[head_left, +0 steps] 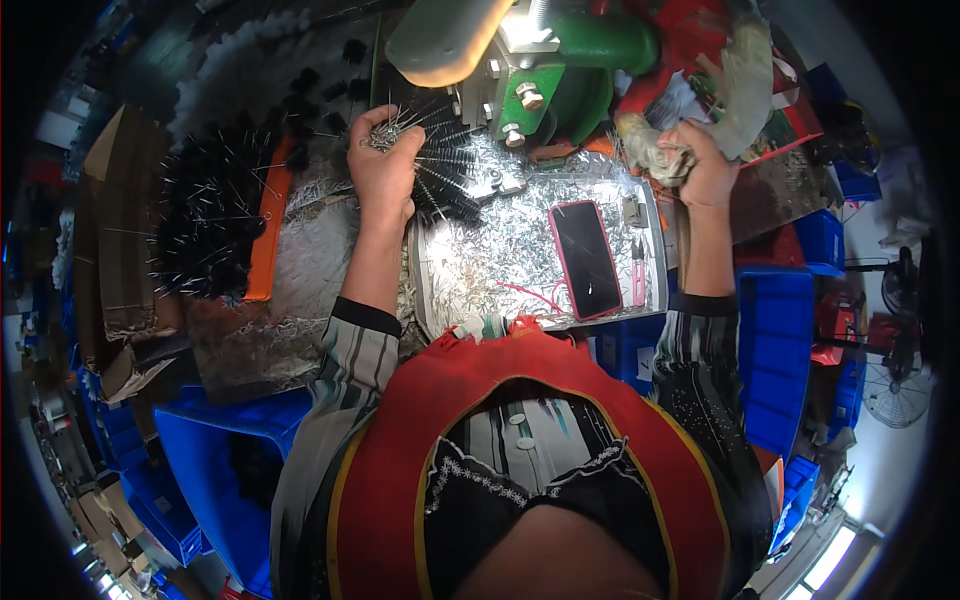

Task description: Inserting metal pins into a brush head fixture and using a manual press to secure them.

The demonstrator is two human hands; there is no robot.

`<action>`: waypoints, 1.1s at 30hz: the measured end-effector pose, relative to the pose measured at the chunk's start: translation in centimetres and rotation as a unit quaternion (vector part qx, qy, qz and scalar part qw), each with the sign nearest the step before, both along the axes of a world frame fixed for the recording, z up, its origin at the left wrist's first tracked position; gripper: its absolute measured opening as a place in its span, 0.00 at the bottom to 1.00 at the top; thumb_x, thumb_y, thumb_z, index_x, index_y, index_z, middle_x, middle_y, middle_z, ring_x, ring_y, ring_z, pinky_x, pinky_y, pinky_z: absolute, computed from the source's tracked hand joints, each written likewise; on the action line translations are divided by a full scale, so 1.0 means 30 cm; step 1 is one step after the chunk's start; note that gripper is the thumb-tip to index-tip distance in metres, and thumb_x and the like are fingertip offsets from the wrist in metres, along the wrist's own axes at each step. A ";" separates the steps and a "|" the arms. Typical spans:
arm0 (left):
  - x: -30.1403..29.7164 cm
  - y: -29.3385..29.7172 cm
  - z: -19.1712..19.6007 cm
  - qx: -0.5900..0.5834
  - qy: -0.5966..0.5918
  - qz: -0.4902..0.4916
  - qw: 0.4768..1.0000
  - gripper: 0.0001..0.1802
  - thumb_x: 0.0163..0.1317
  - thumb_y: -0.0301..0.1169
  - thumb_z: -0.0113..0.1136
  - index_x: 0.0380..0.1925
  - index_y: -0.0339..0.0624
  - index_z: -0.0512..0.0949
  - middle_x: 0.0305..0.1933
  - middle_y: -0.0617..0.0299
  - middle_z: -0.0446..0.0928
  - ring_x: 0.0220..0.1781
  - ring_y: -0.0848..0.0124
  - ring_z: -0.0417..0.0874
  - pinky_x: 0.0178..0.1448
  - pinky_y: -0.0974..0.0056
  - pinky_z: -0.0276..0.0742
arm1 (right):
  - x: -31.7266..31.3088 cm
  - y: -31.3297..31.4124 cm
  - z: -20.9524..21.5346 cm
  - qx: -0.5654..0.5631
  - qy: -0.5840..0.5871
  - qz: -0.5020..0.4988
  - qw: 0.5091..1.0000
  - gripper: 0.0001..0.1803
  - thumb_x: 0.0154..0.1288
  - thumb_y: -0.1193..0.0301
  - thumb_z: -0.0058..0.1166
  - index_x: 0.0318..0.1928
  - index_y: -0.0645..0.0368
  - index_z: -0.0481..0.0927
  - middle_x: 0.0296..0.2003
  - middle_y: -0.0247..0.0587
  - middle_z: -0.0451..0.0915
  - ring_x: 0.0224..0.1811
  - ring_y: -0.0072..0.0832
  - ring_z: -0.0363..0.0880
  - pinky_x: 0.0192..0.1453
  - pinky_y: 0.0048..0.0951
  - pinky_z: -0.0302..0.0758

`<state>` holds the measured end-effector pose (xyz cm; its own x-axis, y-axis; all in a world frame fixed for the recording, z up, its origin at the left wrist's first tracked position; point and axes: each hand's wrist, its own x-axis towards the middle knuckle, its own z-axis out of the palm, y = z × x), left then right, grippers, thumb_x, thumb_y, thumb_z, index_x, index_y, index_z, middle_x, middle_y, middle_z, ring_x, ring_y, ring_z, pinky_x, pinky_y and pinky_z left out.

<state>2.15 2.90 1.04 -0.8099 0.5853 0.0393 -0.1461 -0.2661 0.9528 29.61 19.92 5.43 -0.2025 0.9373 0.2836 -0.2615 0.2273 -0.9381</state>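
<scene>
My left hand (384, 178) is closed round the wire ends of a bundle of black twisted-wire brushes (448, 165). Their bristly ends fan out to the right, below the green machine (575, 85) with its bolts. On the other side of that machine, my right hand (708, 172) grips a crumpled, dirty whitish cloth (652, 150). Between my forearms lies a metal tray (455, 270) strewn with shiny wire scraps. A phone with a pink edge (587, 260) rests in it, beside small pink-handled snips (638, 275).
A large heap of black brushes (215, 215) lies at the left behind an orange strip (268, 230). Cardboard (125, 220) stands further left. Blue bins (775, 350) flank me on both sides. A lamp head (445, 45) hangs above the tray. Red fabric (690, 35) lies at the back right.
</scene>
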 end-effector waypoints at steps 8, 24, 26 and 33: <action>-0.001 0.014 -0.030 -0.018 0.029 0.028 0.999 0.18 0.48 0.16 0.58 0.41 0.35 0.71 0.32 0.56 0.75 0.30 0.73 0.77 0.32 0.71 0.76 | 0.026 0.021 0.322 -0.092 -0.174 0.083 0.977 0.11 0.52 0.67 0.56 0.22 0.64 0.77 0.12 0.40 0.71 0.14 0.27 0.71 0.22 0.26 0.67; -0.007 -0.040 -0.015 0.044 -0.029 -0.117 0.992 0.19 0.49 0.16 0.61 0.43 0.34 0.70 0.32 0.59 0.75 0.34 0.73 0.78 0.40 0.70 0.76 | 0.012 0.024 0.029 -0.054 0.023 0.036 0.998 0.05 0.48 0.77 0.56 0.26 0.67 0.77 0.20 0.43 0.76 0.19 0.29 0.74 0.22 0.25 0.69; -0.024 -0.045 -0.043 0.097 -0.061 -0.103 0.988 0.18 0.51 0.14 0.58 0.44 0.33 0.67 0.33 0.55 0.76 0.36 0.66 0.81 0.44 0.66 0.80 | 0.011 0.009 0.085 -0.080 -0.031 0.012 0.996 0.06 0.50 0.75 0.55 0.26 0.68 0.76 0.21 0.45 0.76 0.20 0.30 0.74 0.27 0.27 0.71; -0.027 0.003 -0.042 0.123 -0.055 -0.071 0.988 0.17 0.50 0.14 0.58 0.42 0.33 0.68 0.33 0.54 0.75 0.35 0.65 0.81 0.42 0.65 0.79 | 0.016 -0.018 0.308 -0.124 -0.152 0.029 0.980 0.11 0.50 0.69 0.56 0.18 0.62 0.73 0.14 0.41 0.73 0.19 0.29 0.74 0.28 0.26 0.69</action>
